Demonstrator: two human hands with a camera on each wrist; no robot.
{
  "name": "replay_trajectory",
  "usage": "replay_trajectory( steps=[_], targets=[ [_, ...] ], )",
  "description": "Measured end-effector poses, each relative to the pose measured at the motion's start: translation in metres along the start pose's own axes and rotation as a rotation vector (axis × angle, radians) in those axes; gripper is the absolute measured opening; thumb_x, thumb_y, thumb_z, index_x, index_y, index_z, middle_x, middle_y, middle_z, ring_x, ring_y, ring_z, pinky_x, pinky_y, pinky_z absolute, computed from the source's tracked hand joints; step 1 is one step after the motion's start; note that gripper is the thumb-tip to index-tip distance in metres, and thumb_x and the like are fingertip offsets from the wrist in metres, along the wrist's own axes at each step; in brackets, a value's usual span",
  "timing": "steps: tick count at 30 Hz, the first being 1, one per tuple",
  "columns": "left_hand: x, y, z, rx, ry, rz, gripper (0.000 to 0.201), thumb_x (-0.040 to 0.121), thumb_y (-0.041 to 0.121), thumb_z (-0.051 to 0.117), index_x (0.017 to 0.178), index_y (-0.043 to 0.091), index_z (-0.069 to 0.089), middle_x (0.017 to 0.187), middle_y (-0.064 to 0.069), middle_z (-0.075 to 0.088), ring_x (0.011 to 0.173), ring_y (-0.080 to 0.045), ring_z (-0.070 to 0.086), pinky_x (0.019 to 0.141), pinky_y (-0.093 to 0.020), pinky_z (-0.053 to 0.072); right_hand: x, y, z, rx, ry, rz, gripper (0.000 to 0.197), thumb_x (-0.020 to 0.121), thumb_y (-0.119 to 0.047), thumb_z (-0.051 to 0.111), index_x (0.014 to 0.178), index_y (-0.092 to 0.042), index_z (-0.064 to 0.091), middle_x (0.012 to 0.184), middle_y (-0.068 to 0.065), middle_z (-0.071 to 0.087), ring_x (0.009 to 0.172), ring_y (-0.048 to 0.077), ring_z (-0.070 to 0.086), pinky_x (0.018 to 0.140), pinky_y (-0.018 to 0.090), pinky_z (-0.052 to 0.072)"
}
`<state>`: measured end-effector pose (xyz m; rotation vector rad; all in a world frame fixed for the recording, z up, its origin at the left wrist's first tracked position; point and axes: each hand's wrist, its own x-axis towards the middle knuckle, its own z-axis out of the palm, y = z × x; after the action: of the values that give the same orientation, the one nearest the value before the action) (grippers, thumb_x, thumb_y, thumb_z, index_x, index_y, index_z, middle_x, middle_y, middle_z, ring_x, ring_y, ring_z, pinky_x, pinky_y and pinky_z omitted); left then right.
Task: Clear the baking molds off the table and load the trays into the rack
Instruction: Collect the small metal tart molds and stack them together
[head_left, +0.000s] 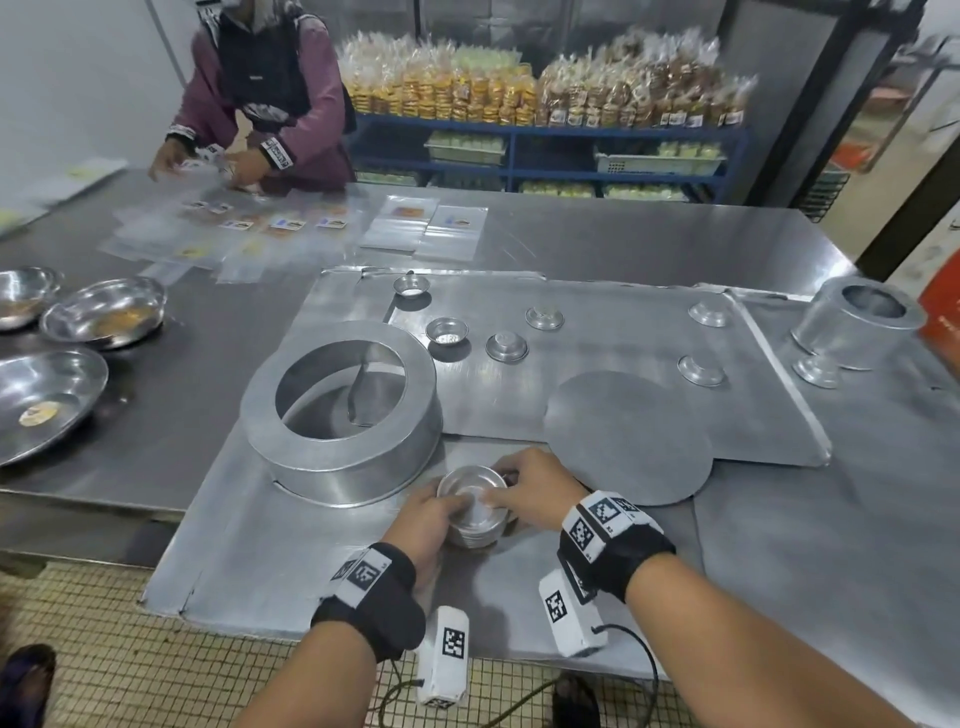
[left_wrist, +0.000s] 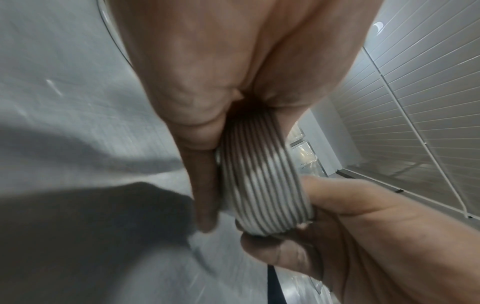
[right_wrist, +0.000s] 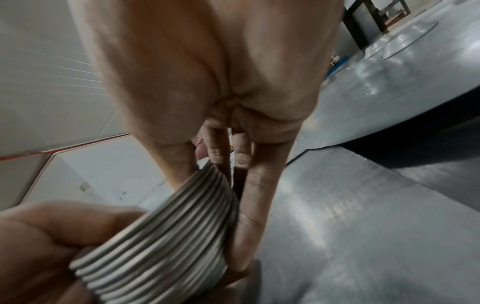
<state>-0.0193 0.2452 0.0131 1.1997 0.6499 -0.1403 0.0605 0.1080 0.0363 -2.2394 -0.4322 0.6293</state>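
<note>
- The left hand (head_left: 423, 519) grips a stack (head_left: 475, 512) of nested small molds from the left side, fingers curled around its ribbed rims; the thumb lies over the top rim.
- The right hand (head_left: 537, 491) grasps the same stack from the right, fingers wrapped around the far side and the thumb on the top mold.
- In the left wrist view the stack (left_wrist: 262, 181) shows as many thin rims packed together, pinched between both hands; the right wrist view shows the stack (right_wrist: 166, 242) the same way.
- The stack is over the near tray (head_left: 249, 545), close to the table's front edge; whether it touches the tray I cannot tell.
- Just beyond it to the left stands a large ring mold (head_left: 343, 415) on that tray.
- To the right lies a flat round disc (head_left: 628, 436).
- On the far tray (head_left: 649, 332) several loose small molds (head_left: 506, 346) sit well apart, some upright, some upside down.
- A tall mold (head_left: 857, 322) stands at the far right.
- Steel bowls (head_left: 104, 312) sit on the table's left side.
- Another person (head_left: 265, 93) works with clear bags across the table.
</note>
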Motion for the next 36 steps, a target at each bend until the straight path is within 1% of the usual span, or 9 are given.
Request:
replay_trajectory(
  steps=[2,6,8,10,16,22,25,31,36],
  targets=[
    [0.000,0.001,0.001,0.045,-0.011,0.003,0.021,0.091,-0.009,0.053,0.099,0.004,0.067,0.093,-0.024,0.072,0.089,-0.037,0.067,0.094,-0.061,0.049,-0.001,0.003,0.000,-0.018,-0.018,0.027,0.017,0.078,-0.020,0.076,0.095,-0.016,0.075,0.086,0.000,0.073,0.073,0.009,0.067,0.056,0.012,0.045],
    [0.001,0.003,0.001,0.172,-0.019,0.005,0.024,0.087,-0.013,0.054,0.095,0.003,0.070,0.093,-0.024,0.073,0.086,-0.034,0.068,0.091,-0.050,0.053,-0.002,0.006,0.000,-0.091,-0.019,0.040,0.023,0.078,-0.023,0.076,0.099,-0.015,0.075,0.085,-0.003,0.069,0.076,0.009,0.063,0.057,0.011,0.041],
    [0.003,0.003,0.000,0.245,-0.026,0.008,0.025,0.084,-0.014,0.054,0.093,0.003,0.071,0.089,-0.023,0.073,0.080,-0.033,0.067,0.075,-0.041,0.057,-0.003,0.009,0.000,-0.104,-0.023,0.060,0.023,0.077,-0.023,0.076,0.099,-0.016,0.075,0.083,-0.004,0.067,0.072,0.005,0.060,0.055,0.011,0.039],
    [0.003,0.004,0.000,0.321,-0.015,0.018,0.027,0.081,-0.014,0.055,0.086,0.006,0.073,0.076,-0.015,0.071,0.069,-0.027,0.064,0.058,-0.028,0.051,-0.003,0.012,0.002,-0.109,-0.032,0.083,0.023,0.077,-0.023,0.075,0.098,-0.016,0.074,0.083,-0.003,0.067,0.074,0.008,0.063,0.058,0.014,0.043],
    [0.004,0.006,-0.001,0.468,-0.019,0.084,0.038,0.054,0.003,0.056,0.081,0.016,0.079,0.088,-0.013,0.077,0.086,-0.027,0.069,0.086,-0.041,0.056,-0.005,0.017,0.007,-0.091,-0.054,0.087,0.022,0.076,-0.023,0.076,0.096,-0.014,0.074,0.085,0.000,0.068,0.084,0.017,0.067,0.068,0.023,0.051],
    [0.009,0.004,-0.002,0.616,-0.034,0.092,0.043,0.066,-0.012,0.052,0.079,0.018,0.081,0.082,-0.008,0.078,0.079,-0.023,0.069,0.081,-0.042,0.058,-0.004,0.019,0.010,-0.080,-0.065,0.103,0.025,0.073,-0.020,0.077,0.096,-0.011,0.075,0.090,0.008,0.073,0.080,0.019,0.071,0.068,0.029,0.059],
    [0.012,0.009,-0.001,0.750,-0.049,0.131,0.038,0.070,-0.009,0.056,0.081,0.019,0.079,0.079,-0.003,0.077,0.076,-0.020,0.069,0.074,-0.039,0.059,-0.003,0.020,0.012,-0.033,-0.075,0.109,0.025,0.069,-0.017,0.078,0.092,-0.008,0.074,0.086,0.013,0.073,0.071,0.025,0.073,0.067,0.042,0.062],
    [0.018,0.026,0.015,1.163,-0.087,0.145,0.024,0.082,0.020,0.061,0.101,0.019,0.076,0.098,-0.003,0.075,0.094,-0.020,0.069,0.087,-0.034,0.057,0.001,0.021,0.007,-0.073,-0.144,0.103,0.019,0.072,-0.015,0.071,0.089,-0.007,0.073,0.082,0.014,0.073,0.064,0.027,0.074,0.062,0.045,0.062],
    [0.032,0.048,0.038,1.313,-0.116,0.088,0.035,0.084,0.013,0.055,0.113,0.009,0.073,0.116,-0.011,0.072,0.107,-0.024,0.067,0.096,-0.036,0.054,0.003,0.024,-0.011,-0.098,-0.204,0.067,0.029,0.083,-0.024,0.068,0.109,-0.012,0.069,0.091,0.008,0.072,0.069,0.026,0.074,0.062,0.040,0.063]
  ],
)
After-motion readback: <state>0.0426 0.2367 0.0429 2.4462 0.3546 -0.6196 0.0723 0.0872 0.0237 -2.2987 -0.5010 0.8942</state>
